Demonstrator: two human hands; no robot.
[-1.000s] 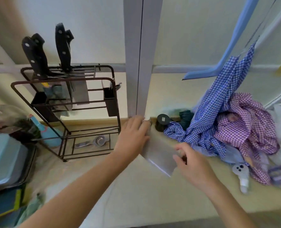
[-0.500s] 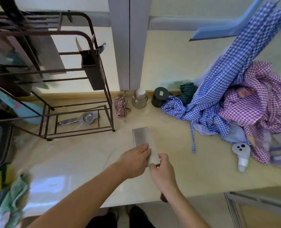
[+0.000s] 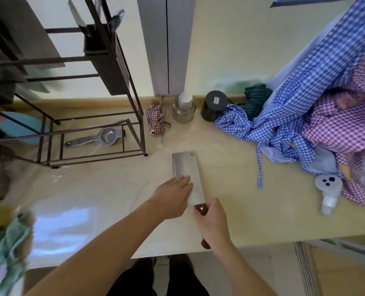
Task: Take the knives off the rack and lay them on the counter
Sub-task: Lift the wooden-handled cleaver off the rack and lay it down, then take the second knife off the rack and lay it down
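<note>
Two hands: we are seeing both on one cleaver [image 3: 187, 174], which is lying flat on the counter [image 3: 252, 201] near its front edge.
Cleaver: its broad steel blade is pointing away from us toward the wall, and its brown wooden handle is reaching back over the counter's front edge.
Right hand [image 3: 214, 224]: we are seeing it wrapped closed around the wooden handle, with the riveted front end of the handle showing just ahead of the thumb.
Left hand [image 3: 173, 197]: it is resting palm down with flat, extended fingers [image 3: 184, 180] touching the left part of the blade; it is pressing, not clasping anything.
Rack [image 3: 104, 86]: the dark metal frame is standing on the counter to the left of the cleaver, well apart from it. We are making out dark flat shapes in its upper left part, too blurred to name.
Under the rack: a metal strainer-like utensil [image 3: 96, 138] is lying on the counter inside the frame's base.
Back of the counter: a small checked cloth bundle [image 3: 156, 120], a clear glass jar [image 3: 183, 107] and a black round container [image 3: 214, 105] are sitting in a row along the wall.
Right side: blue and purple checked cloths [image 3: 305, 107] are piled on the counter, with a white spray bottle [image 3: 328, 191] lying beside them.
Left edge: a green cloth [image 3: 12, 238] is showing blurred at the counter's near corner.
</note>
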